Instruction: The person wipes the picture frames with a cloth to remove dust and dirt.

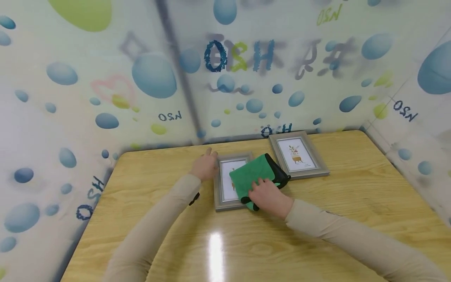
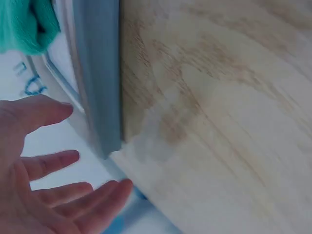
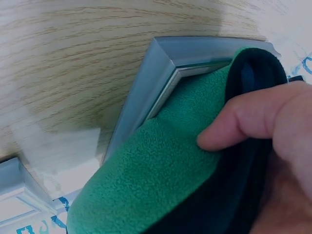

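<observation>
Left hand (image 1: 205, 167) spread beside picture frame (image 1: 227, 184); right hand (image 1: 269, 196) pinches green cloth (image 1: 253, 175). Hazard: sideways cloth pressure may skid ungripped picture frame into second frame (image 1: 298, 155), right of center.

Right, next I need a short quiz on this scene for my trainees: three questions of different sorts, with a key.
1. True or false: in the head view, the green cloth overlaps part of the left picture frame.
2. Which hand grips the cloth? A) the left hand; B) the right hand; C) neither hand.
3. Fill the gap: ____ picture frames lie on the table.

Key: 1. True. 2. B. 3. Two.
</observation>
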`<state>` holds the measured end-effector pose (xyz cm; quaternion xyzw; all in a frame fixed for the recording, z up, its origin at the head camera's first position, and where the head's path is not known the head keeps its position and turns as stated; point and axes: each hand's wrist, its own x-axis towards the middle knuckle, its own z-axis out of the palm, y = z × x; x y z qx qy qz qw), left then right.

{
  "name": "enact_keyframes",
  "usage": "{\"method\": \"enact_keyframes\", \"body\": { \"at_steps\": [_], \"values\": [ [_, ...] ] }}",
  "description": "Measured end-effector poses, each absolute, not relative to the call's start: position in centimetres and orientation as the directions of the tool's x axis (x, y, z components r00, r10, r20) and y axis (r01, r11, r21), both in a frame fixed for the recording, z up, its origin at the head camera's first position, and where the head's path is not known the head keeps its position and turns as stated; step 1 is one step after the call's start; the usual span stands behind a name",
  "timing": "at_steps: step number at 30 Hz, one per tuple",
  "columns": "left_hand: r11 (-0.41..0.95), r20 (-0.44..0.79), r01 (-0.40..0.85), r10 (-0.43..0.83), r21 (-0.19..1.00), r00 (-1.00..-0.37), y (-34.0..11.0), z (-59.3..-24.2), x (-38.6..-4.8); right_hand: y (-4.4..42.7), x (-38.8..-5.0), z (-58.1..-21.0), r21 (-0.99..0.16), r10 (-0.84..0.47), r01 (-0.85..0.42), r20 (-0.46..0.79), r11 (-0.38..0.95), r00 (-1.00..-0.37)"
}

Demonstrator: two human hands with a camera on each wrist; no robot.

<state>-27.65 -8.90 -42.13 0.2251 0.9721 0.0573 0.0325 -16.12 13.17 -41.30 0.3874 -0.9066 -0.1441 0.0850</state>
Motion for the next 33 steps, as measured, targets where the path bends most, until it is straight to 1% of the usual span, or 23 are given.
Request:
{"method": "enact_keyframes", "body": {
  "at_steps": [6, 10, 13, 18, 21, 23, 25, 30, 33],
  "values": [
    [0.919, -0.114, 0.355, 0.377, 0.173, -0.919, -8.8, -43.3, -29.6, 12.9, -16.3, -41.5, 0.336, -0.731, -0.679, 0.043, 0.653, -0.681],
    [0.909, -0.115, 0.371, 0.396, 0.191, -0.911, -8.9, -43.3, -30.1, 12.8, -16.2, -41.6, 0.342, -0.728, -0.674, 0.045, 0.655, -0.685],
    [0.885, -0.123, 0.418, 0.447, 0.205, -0.886, -9.0, -43.2, -30.3, 12.8, -16.2, -41.6, 0.341, -0.719, -0.666, 0.043, 0.663, -0.694],
    [0.853, -0.237, 0.467, 0.516, 0.233, -0.823, -9.3, -42.9, -30.7, 13.0, -15.9, -41.8, 0.336, -0.712, -0.661, 0.042, 0.67, -0.701],
    [0.852, -0.287, 0.469, 0.521, 0.232, -0.804, -9.3, -42.7, -30.8, 13.1, -15.9, -41.9, 0.323, -0.717, -0.67, 0.041, 0.668, -0.696],
    [0.851, -0.298, 0.47, 0.523, 0.234, -0.799, -9.3, -42.5, -30.8, 13.4, -16.1, -42.2, 0.288, -0.724, -0.684, 0.051, 0.67, -0.687],
    [0.85, -0.302, 0.467, 0.525, 0.245, -0.796, -9.3, -42.3, -30.8, 13.8, -16.4, -42.6, 0.212, -0.721, -0.698, 0.054, 0.684, -0.691],
    [0.848, -0.307, 0.447, 0.523, 0.285, -0.795, -9.4, -42.0, -30.7, 14.8, -17.1, -43.3, 0.005, -0.701, -0.705, 0.106, 0.71, -0.705],
    [0.848, -0.314, 0.421, 0.515, 0.323, -0.798, -9.6, -42.0, -30.8, 14.7, -16.8, -43.1, -0.064, -0.742, -0.751, 0.121, 0.658, -0.66]
  ]
}}
